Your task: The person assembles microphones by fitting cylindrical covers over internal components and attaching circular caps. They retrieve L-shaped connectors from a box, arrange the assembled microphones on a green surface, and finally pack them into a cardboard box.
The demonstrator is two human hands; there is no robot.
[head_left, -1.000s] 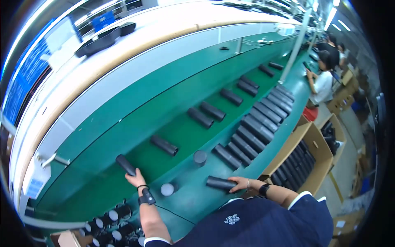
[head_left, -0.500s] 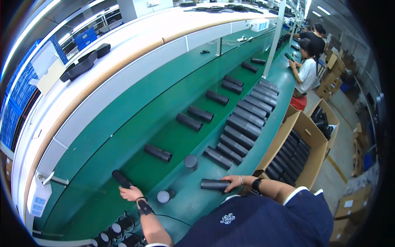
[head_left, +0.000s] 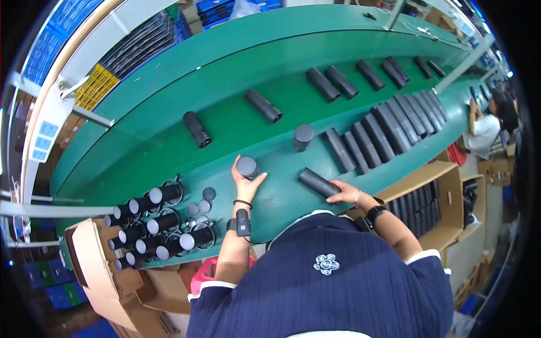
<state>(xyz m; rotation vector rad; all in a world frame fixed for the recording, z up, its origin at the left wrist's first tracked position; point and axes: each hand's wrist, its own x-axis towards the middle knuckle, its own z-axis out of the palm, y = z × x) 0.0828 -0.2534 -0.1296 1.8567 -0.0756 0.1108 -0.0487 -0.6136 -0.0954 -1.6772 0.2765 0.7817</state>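
Note:
On the green bench, my left hand (head_left: 246,186) is spread round a short black cylinder with a flat grey top (head_left: 247,165). Its fingers lie along one side and the thumb stands out on the other; whether they press on it is hard to see. My right hand (head_left: 345,192) grips the near end of a long black tube (head_left: 317,182), which lies slanted low over the bench. A second grey-topped cylinder (head_left: 303,137) stands upright between my hands, farther back. Beyond my left hand, a black tube (head_left: 196,129) lies on the green belt (head_left: 225,132).
Black tubes lie side by side in a row (head_left: 389,132) at the right, with more along the belt. Several black cylinders with wire loops (head_left: 163,222) crowd the left, beside small round caps (head_left: 200,205). A cardboard box of tubes (head_left: 451,197) stands at right; a co-worker (head_left: 487,127) sits beyond.
My left hand has let go of the tube on the belt and come back to the near grey-topped cylinder. The right hand still holds its tube, now more slanted. The view has swung left and down.

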